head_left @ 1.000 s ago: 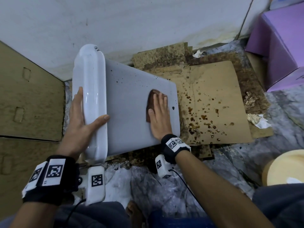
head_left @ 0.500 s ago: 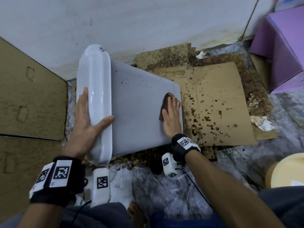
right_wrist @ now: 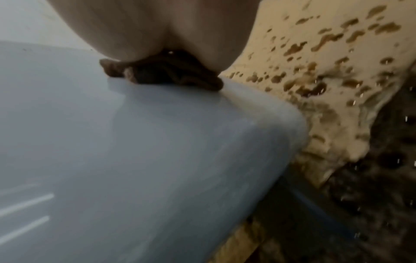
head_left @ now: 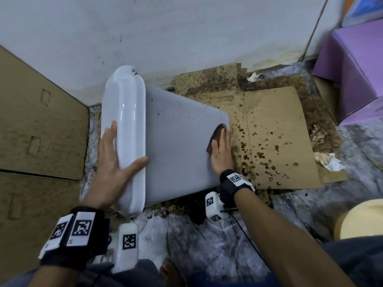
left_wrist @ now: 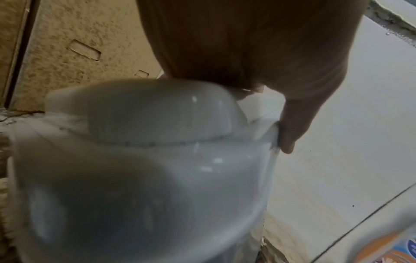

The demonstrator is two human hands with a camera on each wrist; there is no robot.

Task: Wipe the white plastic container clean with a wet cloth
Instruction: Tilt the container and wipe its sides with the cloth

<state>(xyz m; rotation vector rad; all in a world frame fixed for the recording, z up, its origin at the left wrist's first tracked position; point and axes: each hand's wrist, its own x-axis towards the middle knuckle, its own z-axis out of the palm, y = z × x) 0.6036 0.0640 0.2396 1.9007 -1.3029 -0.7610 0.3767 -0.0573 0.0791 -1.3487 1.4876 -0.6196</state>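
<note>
1. We kneel on a marbled grey floor [head_left: 207,241] at the foot of a white wall [head_left: 165,27]. Flat cardboard [head_left: 275,129] spattered with brown drops lies at 3 o'clock of the work, more cardboard sheets [head_left: 37,125] at 9 o'clock, and a purple box [head_left: 356,75] at 2 o'clock.
2. The white plastic container [head_left: 178,146] lies on its side on the floor, its lid end at 9 o'clock and its base at 3 o'clock; dark specks dot its upper face.
3. The head view alone shows the whole room. The left wrist view shows the domed lid [left_wrist: 157,110] close up, with grime along its seam. The right wrist view shows the brown cloth [right_wrist: 162,74] bunched at the container's base edge, blurred.
4. Our left hand [head_left: 113,160] lies spread on the lid end, fingers straight toward 12 o'clock, thumb hooked over the rim.
5. Our right hand [head_left: 222,152] lies flat, fingers together, pressing the cloth near the 3 o'clock edge.
</note>
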